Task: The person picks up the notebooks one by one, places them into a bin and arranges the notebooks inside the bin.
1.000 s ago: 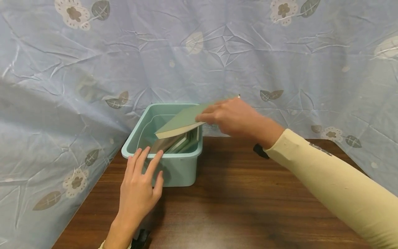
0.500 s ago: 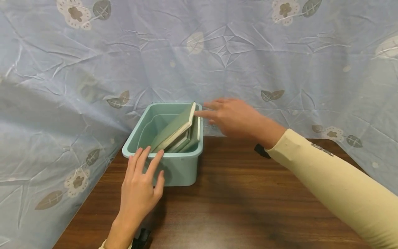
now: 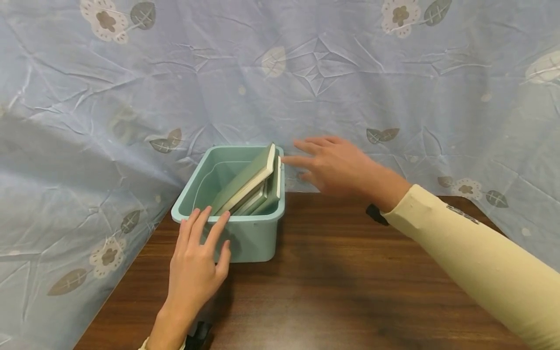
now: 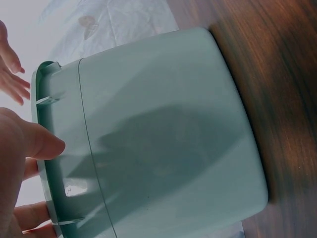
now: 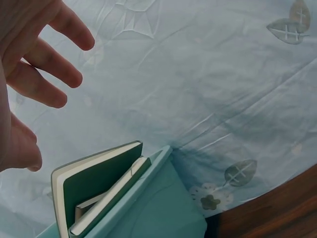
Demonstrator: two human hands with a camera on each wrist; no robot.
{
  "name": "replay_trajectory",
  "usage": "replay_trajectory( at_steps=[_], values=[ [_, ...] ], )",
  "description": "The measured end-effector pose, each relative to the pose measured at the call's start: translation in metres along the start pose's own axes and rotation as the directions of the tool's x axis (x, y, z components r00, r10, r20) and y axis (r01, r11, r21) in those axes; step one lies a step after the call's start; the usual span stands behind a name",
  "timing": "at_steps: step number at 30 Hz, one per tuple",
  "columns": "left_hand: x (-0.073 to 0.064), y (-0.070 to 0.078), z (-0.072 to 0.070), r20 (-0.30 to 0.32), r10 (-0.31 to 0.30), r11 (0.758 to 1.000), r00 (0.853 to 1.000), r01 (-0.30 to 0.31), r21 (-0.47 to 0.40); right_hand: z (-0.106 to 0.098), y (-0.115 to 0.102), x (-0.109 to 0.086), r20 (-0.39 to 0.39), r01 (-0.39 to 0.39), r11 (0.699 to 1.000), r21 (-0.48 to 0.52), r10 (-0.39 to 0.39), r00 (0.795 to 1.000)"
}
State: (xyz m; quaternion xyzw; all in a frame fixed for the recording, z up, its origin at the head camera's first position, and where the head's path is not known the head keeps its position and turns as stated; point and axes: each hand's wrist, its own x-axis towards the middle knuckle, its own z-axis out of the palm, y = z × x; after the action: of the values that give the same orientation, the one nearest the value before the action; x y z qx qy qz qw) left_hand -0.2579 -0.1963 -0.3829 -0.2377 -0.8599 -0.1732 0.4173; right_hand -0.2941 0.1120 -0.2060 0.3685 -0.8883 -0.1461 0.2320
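A light teal plastic bin stands on the table, with several books leaning inside toward its right wall. The uppermost, a green book with cream page edges, tilts up, its top corner at rim height. In the right wrist view another book lies between it and the bin's wall. My left hand rests spread fingertips on the bin's near rim; in the left wrist view its thumb lies along the outside. My right hand hovers just right of the bin, fingers loosely extended, holding nothing.
A dark brown wooden table extends to the right and front of the bin. Behind and to the left hangs a grey-blue floral cloth, close to the bin's far side.
The green book, under my right hand above the bin a second ago, dropped in and leans on the others. My right hand let go and drew right. The left hand stayed put.
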Motion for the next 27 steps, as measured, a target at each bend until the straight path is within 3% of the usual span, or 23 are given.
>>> replay_trajectory(
  at_steps=[10, 18, 27],
  values=[
    [-0.001, 0.001, 0.000, -0.002, 0.003, 1.000, 1.000, -0.003, 0.006, 0.010, 0.003, -0.013, -0.010, -0.057, 0.997, 0.055, 0.058, 0.998],
    [-0.002, -0.002, 0.001, -0.023, 0.027, 1.000, 0.999, -0.027, 0.009, 0.014, 0.005, -0.018, 0.043, -0.097, 0.992, 0.083, 0.094, 0.995],
    [0.001, -0.001, -0.001, -0.030, 0.029, 0.999, 0.999, -0.028, 0.019, 0.022, 0.010, -0.037, 0.164, -0.249, 0.959, 0.136, 0.226, 0.960]
  ],
)
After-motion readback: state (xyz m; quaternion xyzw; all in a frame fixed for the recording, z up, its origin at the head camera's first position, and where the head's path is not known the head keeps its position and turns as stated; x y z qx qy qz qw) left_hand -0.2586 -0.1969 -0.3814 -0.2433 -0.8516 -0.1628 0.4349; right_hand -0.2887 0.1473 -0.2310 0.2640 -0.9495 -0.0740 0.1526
